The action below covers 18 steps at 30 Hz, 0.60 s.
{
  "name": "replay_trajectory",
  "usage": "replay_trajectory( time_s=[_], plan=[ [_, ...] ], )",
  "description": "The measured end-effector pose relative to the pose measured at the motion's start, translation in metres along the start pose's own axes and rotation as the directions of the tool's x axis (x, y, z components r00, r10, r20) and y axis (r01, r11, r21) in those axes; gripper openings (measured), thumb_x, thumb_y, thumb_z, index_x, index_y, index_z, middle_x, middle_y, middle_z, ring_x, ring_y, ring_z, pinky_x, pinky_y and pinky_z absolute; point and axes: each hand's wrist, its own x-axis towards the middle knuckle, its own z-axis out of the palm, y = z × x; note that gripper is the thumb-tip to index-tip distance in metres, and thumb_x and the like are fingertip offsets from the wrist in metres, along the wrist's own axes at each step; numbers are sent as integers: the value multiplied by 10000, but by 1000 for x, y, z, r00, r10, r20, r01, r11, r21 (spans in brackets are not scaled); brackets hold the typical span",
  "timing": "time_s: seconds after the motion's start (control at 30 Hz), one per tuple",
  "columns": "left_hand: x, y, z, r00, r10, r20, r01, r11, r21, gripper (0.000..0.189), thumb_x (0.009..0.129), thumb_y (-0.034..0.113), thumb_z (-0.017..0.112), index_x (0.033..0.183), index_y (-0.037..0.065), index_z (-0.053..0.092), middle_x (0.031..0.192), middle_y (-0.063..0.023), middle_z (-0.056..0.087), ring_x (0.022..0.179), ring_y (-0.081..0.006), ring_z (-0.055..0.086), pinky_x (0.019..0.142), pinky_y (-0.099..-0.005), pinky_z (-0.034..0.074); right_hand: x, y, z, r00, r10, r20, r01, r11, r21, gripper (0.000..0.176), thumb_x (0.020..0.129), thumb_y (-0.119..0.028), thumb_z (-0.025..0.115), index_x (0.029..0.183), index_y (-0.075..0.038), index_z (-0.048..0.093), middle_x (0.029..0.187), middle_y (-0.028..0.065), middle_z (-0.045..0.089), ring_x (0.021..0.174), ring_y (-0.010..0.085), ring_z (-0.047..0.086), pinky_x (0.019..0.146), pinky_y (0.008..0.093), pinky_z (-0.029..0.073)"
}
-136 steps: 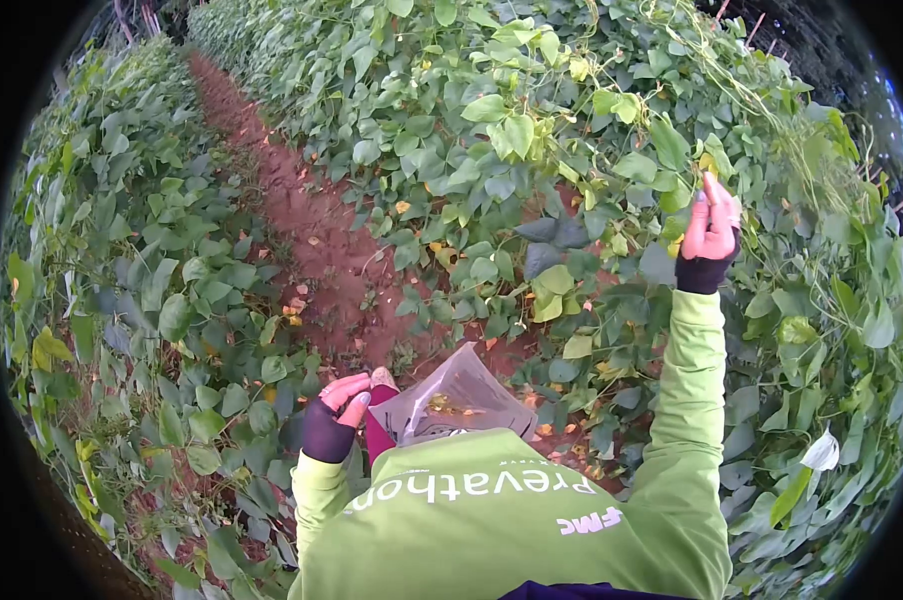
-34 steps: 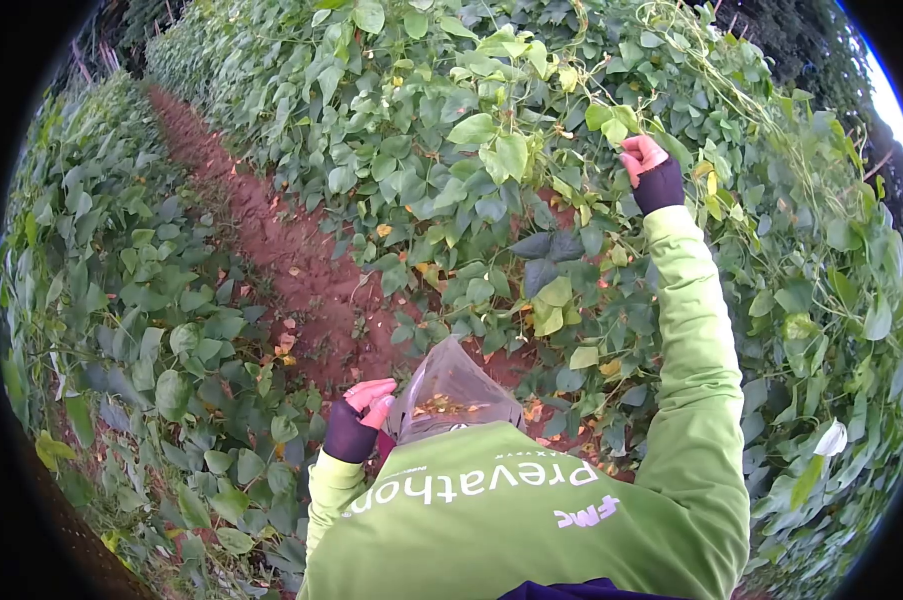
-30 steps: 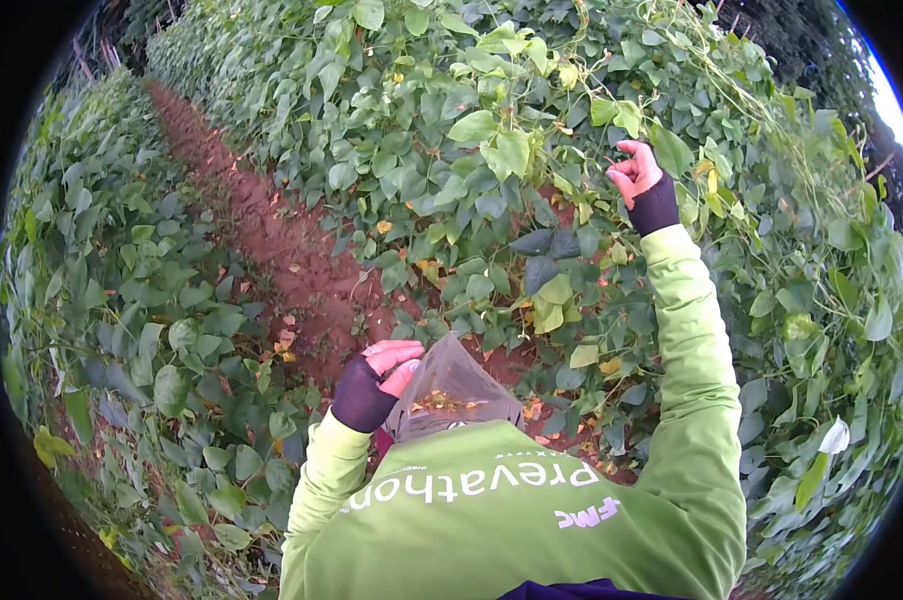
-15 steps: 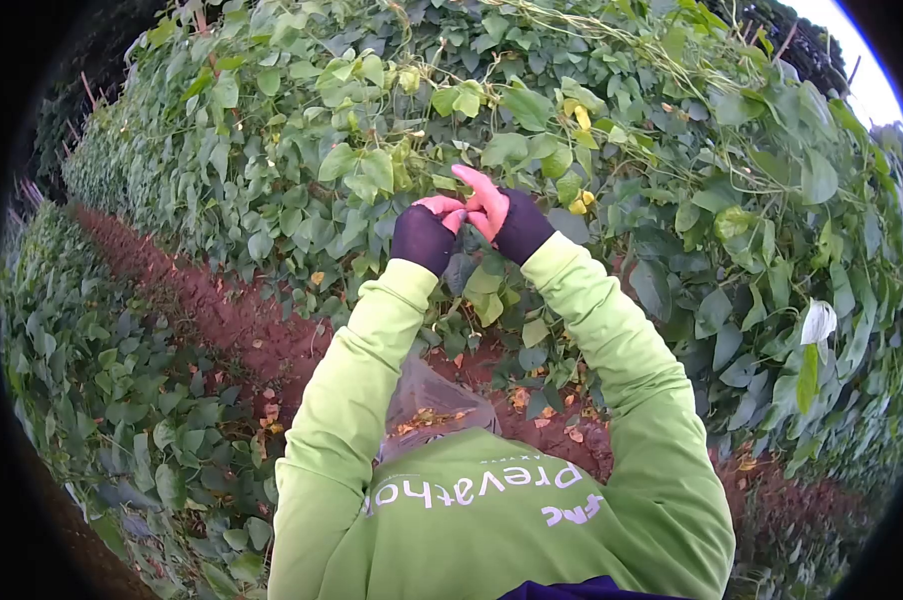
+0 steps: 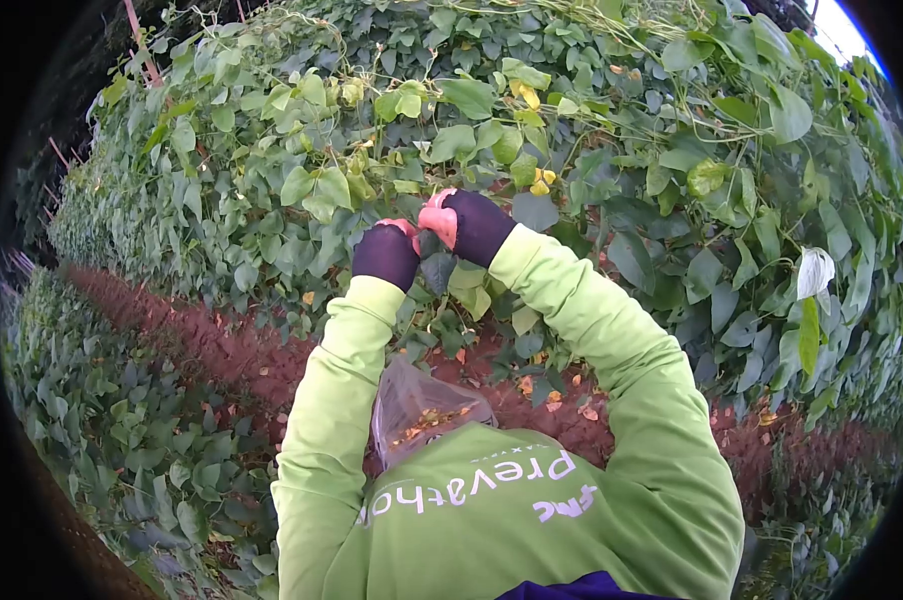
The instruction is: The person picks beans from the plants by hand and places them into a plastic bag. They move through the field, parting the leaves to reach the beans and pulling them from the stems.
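Note:
My left hand (image 5: 390, 250), in a dark fingerless glove, is closed with its bare fingertips among the leaves of a climbing bean-like vine (image 5: 312, 190). Close beside it on the right, my right hand (image 5: 464, 224) in a matching glove has its fingers curled together. The fingertips of both hands almost meet, and whatever lies between them is too small or hidden to make out. Dark green leaves (image 5: 438, 270) hang just below the hands. At my waist a clear plastic bag (image 5: 397, 390) holds small yellow-brown pieces.
Dense vine rows stand ahead and to the left, with a reddish soil path (image 5: 212, 335) between them. Yellow leaves (image 5: 543, 182) sit right of my hands. A white piece (image 5: 815, 272) hangs at the right. Wooden stakes (image 5: 142, 40) rise at upper left.
The view has shifted, and both hands now appear lower and farther left. My right hand's fingers, extended before, are curled in. More of the plastic bag shows.

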Motion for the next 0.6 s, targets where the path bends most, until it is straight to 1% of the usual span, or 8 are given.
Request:
replay_trajectory(
  time_s=[0.1, 0.17, 0.23, 0.37, 0.43, 0.53, 0.57, 0.6],
  plan=[
    [-11, -7, -7, 997, -59, 44, 59, 998, 9, 150, 792, 186, 692, 884, 67, 700, 878, -156, 674, 814, -330, 655, 728, -405, 518, 0, -1, -7, 995, 70, -73, -73, 997, -40, 82, 768, -85, 594, 847, -80, 617, 762, 118, 610, 792, 328, 616, 682, 427, 494],
    [-31, -15, -18, 986, -52, 156, 83, 977, -199, 163, 796, 197, 689, 882, 60, 713, 858, -152, 687, 795, -315, 662, 722, -389, 518, 0, 3, -8, 987, 79, -137, -87, 995, -55, 75, 781, -48, 586, 847, -74, 610, 751, 113, 612, 774, 328, 607, 674, 416, 494],
    [-71, -5, -41, 964, 3, 267, 77, 955, -288, 163, 812, 182, 672, 884, 45, 722, 833, -151, 694, 772, -287, 670, 714, -359, 516, 2, -5, -17, 976, 67, -209, -81, 995, -61, 182, 774, -22, 649, 948, -75, 634, 933, 129, 656, 852, 323, 638, 739, 392, 518],
    [-157, -17, -52, 825, 191, 531, 81, 891, -446, 131, 814, 111, 646, 930, 89, 701, 806, -108, 690, 780, -269, 667, 713, -356, 512, 18, -39, -22, 933, 155, -325, -148, 988, 45, 233, 812, 25, 636, 1034, -43, 650, 1065, 147, 635, 815, 282, 646, 713, 336, 521],
    [-191, -27, -46, 721, 66, 690, 155, 955, -253, 125, 835, 178, 662, 881, 65, 688, 842, -121, 686, 807, -284, 663, 708, -379, 500, 29, -43, -7, 942, 160, -295, -134, 985, 106, 228, 814, 37, 635, 1030, -34, 656, 1055, 144, 639, 803, 260, 634, 718, 326, 510],
    [-227, -51, -32, 709, 26, 704, 128, 978, -165, 174, 862, 211, 652, 898, 46, 691, 881, -126, 690, 906, -293, 654, 778, -380, 504, 52, -48, 25, 977, 41, -209, -12, 990, 137, 191, 806, 40, 637, 989, -10, 660, 933, 133, 655, 788, 266, 633, 720, 327, 506],
    [-239, -64, -30, 839, 200, 506, -16, 939, -345, 210, 891, 217, 632, 967, 33, 697, 992, -139, 689, 1016, -294, 632, 877, -384, 490, 62, -53, 39, 987, 30, -159, -4, 987, 162, 174, 806, 36, 635, 973, -5, 661, 897, 131, 657, 790, 273, 635, 721, 330, 506],
    [-249, -78, -27, 847, 184, 499, -3, 940, -341, 210, 891, 217, 632, 967, 33, 697, 992, -139, 689, 1016, -294, 632, 877, -384, 490, 71, -57, 53, 994, 16, -106, 4, 983, 185, 158, 806, 32, 633, 958, 0, 663, 861, 129, 659, 792, 280, 637, 723, 333, 505]
  ],
)
